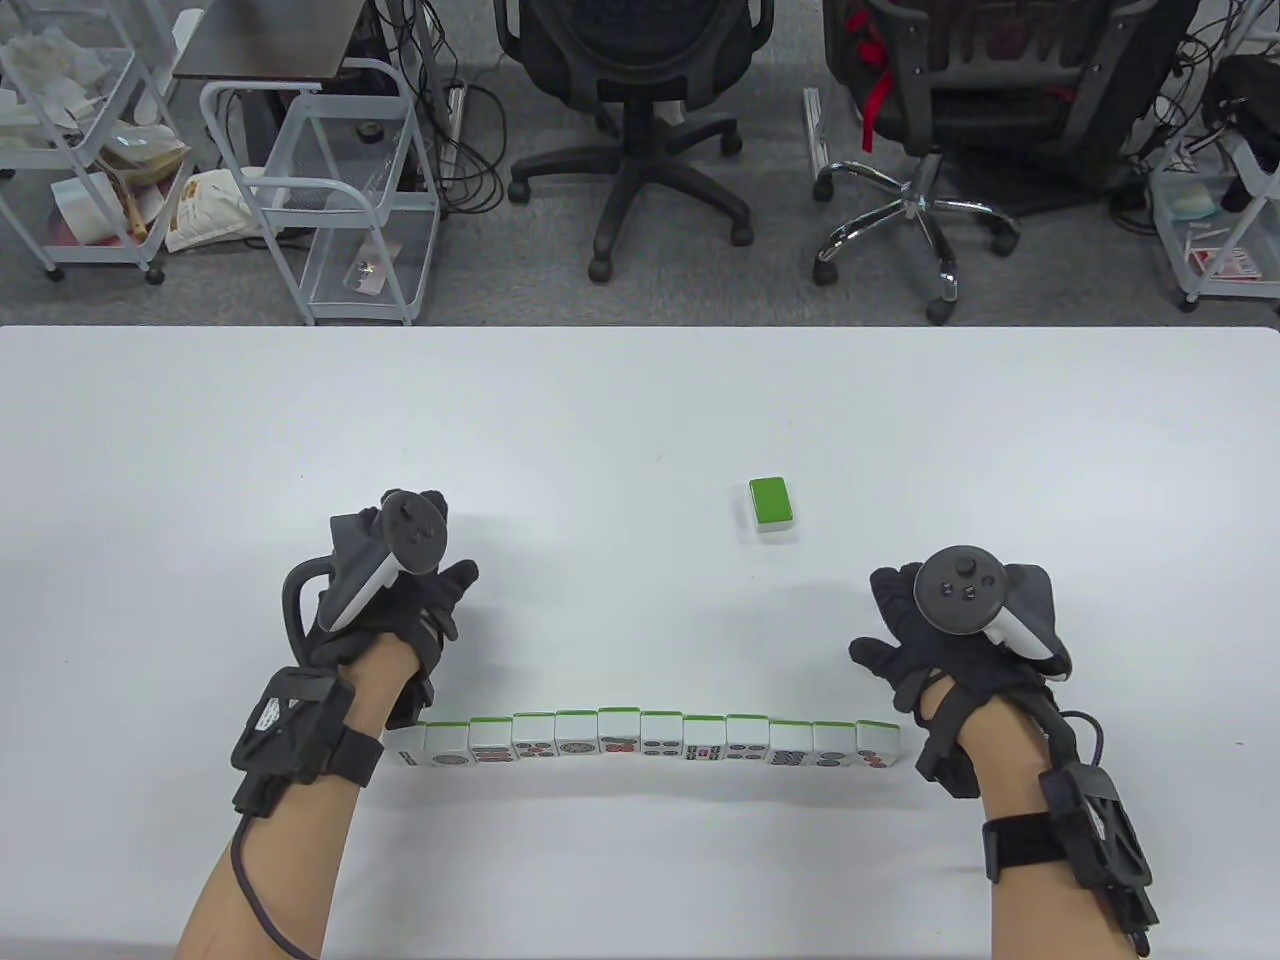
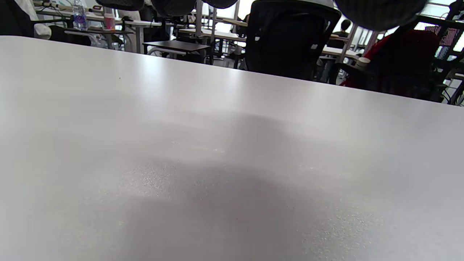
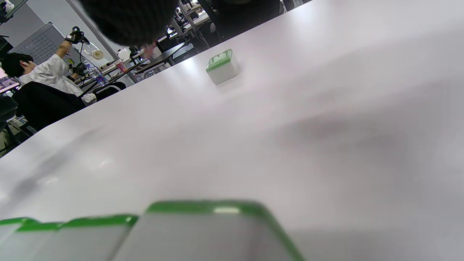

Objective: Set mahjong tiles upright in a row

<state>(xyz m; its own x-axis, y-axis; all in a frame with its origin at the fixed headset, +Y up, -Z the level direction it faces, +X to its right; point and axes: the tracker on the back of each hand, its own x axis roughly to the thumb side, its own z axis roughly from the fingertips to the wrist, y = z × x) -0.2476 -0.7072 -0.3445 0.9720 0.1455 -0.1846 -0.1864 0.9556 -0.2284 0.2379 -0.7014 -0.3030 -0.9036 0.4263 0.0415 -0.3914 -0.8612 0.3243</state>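
Observation:
Several mahjong tiles point(image 1: 640, 740) stand upright in a slightly bowed row near the front of the white table point(image 1: 600, 420), faces toward me, green backs away. One loose tile point(image 1: 772, 502) lies flat, green back up, behind the row; it also shows in the right wrist view point(image 3: 222, 67). My left hand point(image 1: 425, 590) hovers above the row's left end and holds nothing. My right hand point(image 1: 900, 640) is above the row's right end, fingers spread, empty. The row's right end tiles point(image 3: 203, 232) fill the bottom of the right wrist view.
Two office chairs point(image 1: 640, 120) and wire carts point(image 1: 330, 200) stand beyond the table's far edge. The left wrist view shows only bare tabletop point(image 2: 217, 163) and my fingertips point(image 2: 377, 14) at the top.

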